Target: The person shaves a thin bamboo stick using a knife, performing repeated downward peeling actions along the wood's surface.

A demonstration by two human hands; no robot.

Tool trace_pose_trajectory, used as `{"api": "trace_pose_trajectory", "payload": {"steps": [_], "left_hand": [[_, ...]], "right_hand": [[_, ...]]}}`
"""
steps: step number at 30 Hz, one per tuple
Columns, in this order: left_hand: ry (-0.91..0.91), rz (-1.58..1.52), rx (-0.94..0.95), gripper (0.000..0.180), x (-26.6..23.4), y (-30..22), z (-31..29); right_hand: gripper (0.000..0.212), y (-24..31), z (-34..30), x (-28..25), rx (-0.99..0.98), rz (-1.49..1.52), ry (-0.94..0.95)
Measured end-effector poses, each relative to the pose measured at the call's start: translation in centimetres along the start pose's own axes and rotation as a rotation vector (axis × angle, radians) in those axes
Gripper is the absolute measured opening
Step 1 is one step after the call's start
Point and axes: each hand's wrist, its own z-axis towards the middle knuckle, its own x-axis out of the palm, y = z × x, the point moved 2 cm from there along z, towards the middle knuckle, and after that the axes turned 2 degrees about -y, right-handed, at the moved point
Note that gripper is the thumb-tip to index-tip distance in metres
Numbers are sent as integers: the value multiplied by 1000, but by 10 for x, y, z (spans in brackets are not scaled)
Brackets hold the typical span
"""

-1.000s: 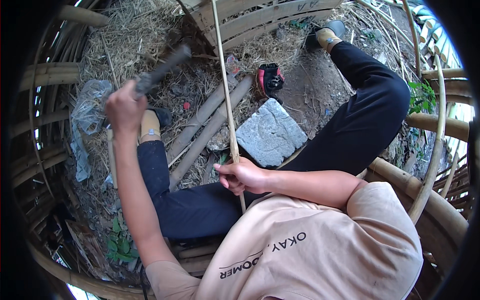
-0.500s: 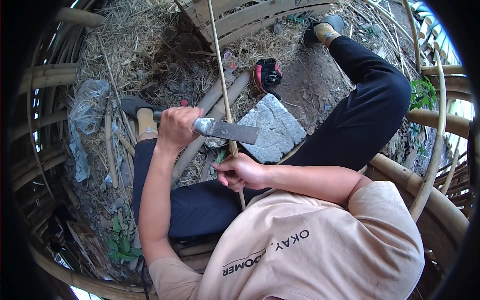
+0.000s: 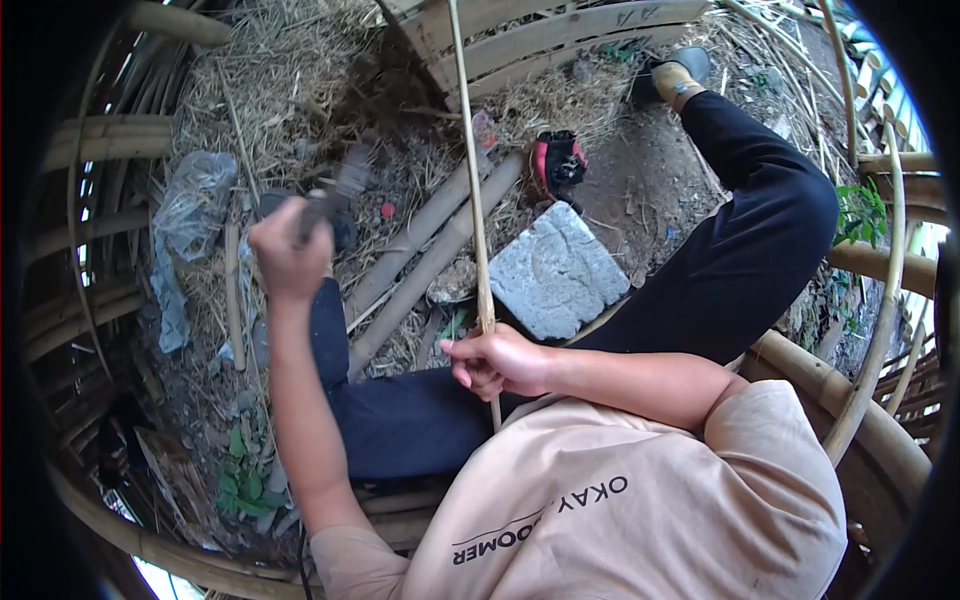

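Observation:
My left hand is a fist around the handle of a chopping knife. The knife's short, broad metal blade is smeared by motion above the ground. In front of my shirt, my right hand wraps round a long, thin wooden pole. That pole slants up from my lap past the far edge of the view, with a rougher, paler stretch just above my fingers. Between my legs lies a flat grey stone block, just beyond my right hand and beside the pole.
Two thick poles lie on the straw-strewn ground left of the stone. Beyond it sits a black and red glove-like item. A wooden slatted crate stands at the far side, a crumpled plastic bag at the left. Bamboo rails surround me.
My left hand has swung the chopping knife away from the pole, to the left and slightly farther off. My right hand keeps its grip on the pole. The whole view has shifted a little.

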Motion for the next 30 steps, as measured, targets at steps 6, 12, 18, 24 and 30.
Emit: {"api": "trace_pose_trajectory", "payload": {"steps": [6, 12, 18, 24, 30], "left_hand": [[207, -90, 363, 33, 65, -46, -39], [250, -114, 401, 34, 79, -50, -41], [180, 0, 384, 27, 76, -46, -22], [-49, 299, 164, 19, 22, 17, 20], [135, 79, 253, 34, 21, -37, -13]], "right_hand": [[50, 0, 2, -6, -8, -23, 34], [52, -1, 4, -3, -17, -26, 8], [51, -5, 1, -1, -134, -66, -112], [49, -14, 1, 14, -30, -100, -117], [52, -9, -1, 4, -53, -75, -101]]}}
